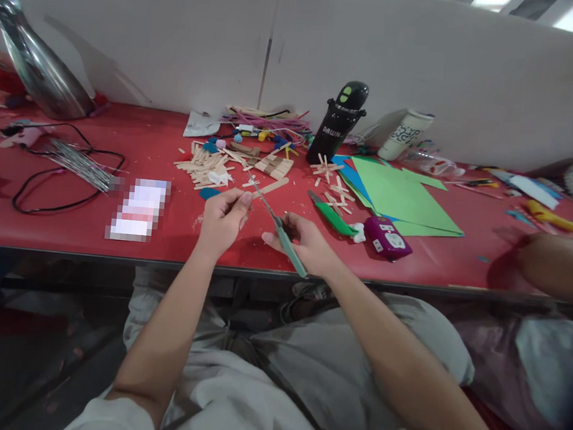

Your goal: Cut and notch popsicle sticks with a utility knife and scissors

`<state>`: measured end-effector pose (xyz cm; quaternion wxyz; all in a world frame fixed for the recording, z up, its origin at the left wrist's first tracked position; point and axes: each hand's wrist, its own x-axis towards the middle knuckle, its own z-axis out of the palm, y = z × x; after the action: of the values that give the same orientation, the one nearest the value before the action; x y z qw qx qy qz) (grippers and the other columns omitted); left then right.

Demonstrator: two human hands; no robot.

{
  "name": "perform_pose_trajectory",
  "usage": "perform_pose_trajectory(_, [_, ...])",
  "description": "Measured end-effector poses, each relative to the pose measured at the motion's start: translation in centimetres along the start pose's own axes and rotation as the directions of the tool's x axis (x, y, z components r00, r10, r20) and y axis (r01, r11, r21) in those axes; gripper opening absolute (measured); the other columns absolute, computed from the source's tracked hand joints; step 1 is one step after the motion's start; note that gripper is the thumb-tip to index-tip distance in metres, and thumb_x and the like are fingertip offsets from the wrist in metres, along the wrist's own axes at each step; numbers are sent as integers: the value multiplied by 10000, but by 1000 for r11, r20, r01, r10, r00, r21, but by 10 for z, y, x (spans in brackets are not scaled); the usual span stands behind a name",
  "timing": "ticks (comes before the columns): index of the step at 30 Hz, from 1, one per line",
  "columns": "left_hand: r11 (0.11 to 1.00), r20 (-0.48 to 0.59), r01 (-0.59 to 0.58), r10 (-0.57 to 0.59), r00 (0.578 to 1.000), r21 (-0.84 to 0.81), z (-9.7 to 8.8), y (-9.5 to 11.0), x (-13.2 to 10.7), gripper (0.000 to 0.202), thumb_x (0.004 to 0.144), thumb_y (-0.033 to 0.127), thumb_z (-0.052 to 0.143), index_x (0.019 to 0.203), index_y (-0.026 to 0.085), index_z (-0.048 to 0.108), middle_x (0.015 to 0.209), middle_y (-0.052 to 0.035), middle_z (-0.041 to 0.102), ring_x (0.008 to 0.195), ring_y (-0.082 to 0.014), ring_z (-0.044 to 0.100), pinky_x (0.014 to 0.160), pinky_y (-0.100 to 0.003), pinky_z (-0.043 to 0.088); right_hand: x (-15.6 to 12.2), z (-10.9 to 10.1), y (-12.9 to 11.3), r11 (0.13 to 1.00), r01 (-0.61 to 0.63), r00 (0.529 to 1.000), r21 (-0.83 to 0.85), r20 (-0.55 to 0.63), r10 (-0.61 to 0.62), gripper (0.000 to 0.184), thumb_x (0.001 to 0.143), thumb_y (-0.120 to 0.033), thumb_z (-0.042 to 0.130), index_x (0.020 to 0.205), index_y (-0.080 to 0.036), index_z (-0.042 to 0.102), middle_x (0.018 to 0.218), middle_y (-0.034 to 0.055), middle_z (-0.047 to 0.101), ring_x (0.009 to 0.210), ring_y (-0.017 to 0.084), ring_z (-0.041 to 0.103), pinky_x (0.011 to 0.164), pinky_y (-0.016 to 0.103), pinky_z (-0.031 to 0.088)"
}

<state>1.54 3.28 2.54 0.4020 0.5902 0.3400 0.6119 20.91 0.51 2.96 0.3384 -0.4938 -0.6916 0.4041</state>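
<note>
My right hand (307, 242) grips a pair of scissors with teal handles (284, 236); the blades point up and left toward my left hand. My left hand (223, 219) is closed in a pinch on a wooden craft stick (273, 187), which lies near the scissor tips. Both hands hover over the front of the red table (165, 231). A heap of wooden craft sticks (208, 166) lies just beyond my left hand.
A black bottle (339, 121), a white cup (404, 134), green and blue paper sheets (398, 197), a green cutter (331, 215), a purple device (387, 237), pipe cleaners (267, 120), a black cable (64, 175), a metal jug (36, 66). Another person's arm (557, 265) rests at right.
</note>
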Motion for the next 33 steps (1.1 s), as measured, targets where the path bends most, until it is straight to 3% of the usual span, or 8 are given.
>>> perform_pose_trajectory(12, [988,60,65,-57,997,-140,-2,-9,1,458,875,567,697,652,189,570,430,77,354,399,-72,307,465,-255,258,1,1,-1,986,-42,996,159,80,29,499,706,-570,827,826,-216,497,752,-60,413,681,123,412,676,290,369])
perform_pose_trajectory(25, [1000,26,-21,21,999,-4,1,3,0,525,834,642,704,636,173,575,425,59,404,378,-60,331,393,-229,221,-4,2,-4,990,67,994,-127,-77,-78,455,754,-501,801,753,-229,436,691,-70,404,636,114,370,617,287,326])
perform_pose_trajectory(33, [996,30,-60,58,998,62,2,8,-1,569,840,663,680,592,173,532,436,53,405,397,-58,322,401,-228,232,-4,10,-7,990,55,990,-130,-120,-71,434,729,-497,765,713,-238,417,625,-74,409,593,109,358,580,282,319])
